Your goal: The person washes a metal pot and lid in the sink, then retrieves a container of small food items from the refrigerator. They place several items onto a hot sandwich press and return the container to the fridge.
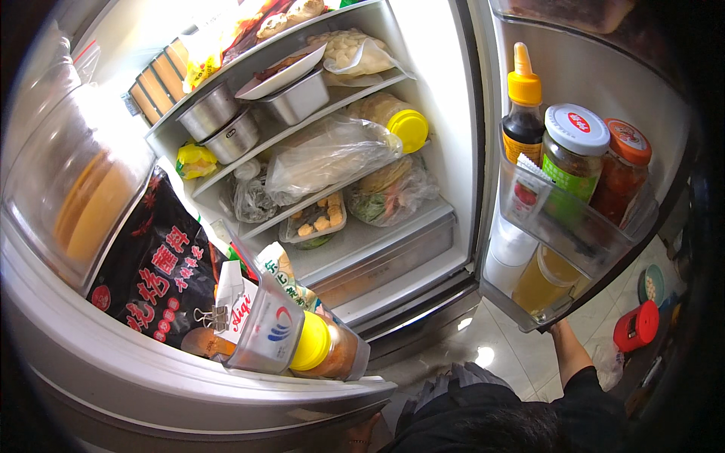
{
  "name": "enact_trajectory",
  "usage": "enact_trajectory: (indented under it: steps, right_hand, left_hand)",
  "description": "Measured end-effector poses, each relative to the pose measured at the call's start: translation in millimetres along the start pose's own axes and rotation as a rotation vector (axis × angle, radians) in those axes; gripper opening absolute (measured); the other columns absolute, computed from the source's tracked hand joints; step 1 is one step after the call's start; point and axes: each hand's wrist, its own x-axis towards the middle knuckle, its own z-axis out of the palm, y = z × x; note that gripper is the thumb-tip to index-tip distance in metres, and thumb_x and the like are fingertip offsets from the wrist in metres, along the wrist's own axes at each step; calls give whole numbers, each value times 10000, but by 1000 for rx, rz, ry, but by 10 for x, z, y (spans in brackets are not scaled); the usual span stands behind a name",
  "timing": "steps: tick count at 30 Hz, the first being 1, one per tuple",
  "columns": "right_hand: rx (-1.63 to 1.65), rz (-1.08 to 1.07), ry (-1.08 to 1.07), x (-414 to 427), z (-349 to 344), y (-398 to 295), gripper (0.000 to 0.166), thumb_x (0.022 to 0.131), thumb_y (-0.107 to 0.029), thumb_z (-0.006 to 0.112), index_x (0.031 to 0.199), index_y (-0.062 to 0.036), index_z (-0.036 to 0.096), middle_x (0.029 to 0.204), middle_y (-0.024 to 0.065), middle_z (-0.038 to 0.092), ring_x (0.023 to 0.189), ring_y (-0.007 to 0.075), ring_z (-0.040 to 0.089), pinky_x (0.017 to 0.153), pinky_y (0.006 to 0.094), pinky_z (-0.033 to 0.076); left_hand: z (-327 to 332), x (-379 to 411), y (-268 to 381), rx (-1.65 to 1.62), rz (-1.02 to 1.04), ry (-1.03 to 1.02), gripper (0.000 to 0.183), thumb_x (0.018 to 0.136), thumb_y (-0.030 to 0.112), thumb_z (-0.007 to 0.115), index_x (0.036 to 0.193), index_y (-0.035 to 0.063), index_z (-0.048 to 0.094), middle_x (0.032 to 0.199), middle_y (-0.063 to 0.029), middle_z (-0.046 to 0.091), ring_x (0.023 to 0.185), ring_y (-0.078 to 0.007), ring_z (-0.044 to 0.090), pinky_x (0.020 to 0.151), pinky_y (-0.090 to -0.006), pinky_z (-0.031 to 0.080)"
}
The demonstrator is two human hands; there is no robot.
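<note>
Both doors of a lit refrigerator stand open before me. My right hand is at the lower edge of the right door; its fingers are mostly hidden behind the door. Low in the picture, my left hand is by the lower edge of the left door, partly hidden and dim, with a bracelet at the wrist. The right door's bin holds a yellow-capped sauce bottle, a white-lidded glass jar and an orange-lidded jar. A yellow-lidded jar lies tilted in the left door's bin.
Refrigerator shelves hold steel containers, a plate of food, bagged food and a tray of yellowish pieces. A drawer sits below. A red canister and a green bowl are at the right, beyond the door.
</note>
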Motion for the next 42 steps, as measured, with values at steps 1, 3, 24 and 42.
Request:
enact_trajectory:
  steps: [1,3,24,42]
  right_hand:
    - [-11,0,-28,16,-16,-7,479,920,-398,375,1237,-43,436,1210,129,496,1069,299,511,897,457,442]
    - [-22,10,-55,46,-17,-4,451,920,-387,387,1208,-47,460,1181,116,519,1041,281,530,880,446,454]
    - [-43,112,61,193,-98,-164,379,931,-353,393,1184,-90,497,1161,83,554,1003,232,559,853,412,475]
    - [-763,524,99,-160,-653,25,280,856,-331,523,1023,-112,578,873,75,628,816,202,579,644,375,498]
  left_hand:
    - [3,4,1,5,8,-2,528,811,168,601,1292,94,397,1206,-134,511,1027,-282,530,827,-385,456]
    - [6,9,1,13,18,-1,525,811,172,603,1289,92,402,1211,-133,510,1034,-283,527,836,-387,454]
    - [40,3,-592,-1151,-205,-99,613,796,425,563,1299,113,400,1284,-171,449,1108,-404,464,909,-557,393]
    - [-8,-48,781,-104,-200,-171,621,700,260,738,1209,3,493,1210,-139,525,927,-257,599,779,-367,499]
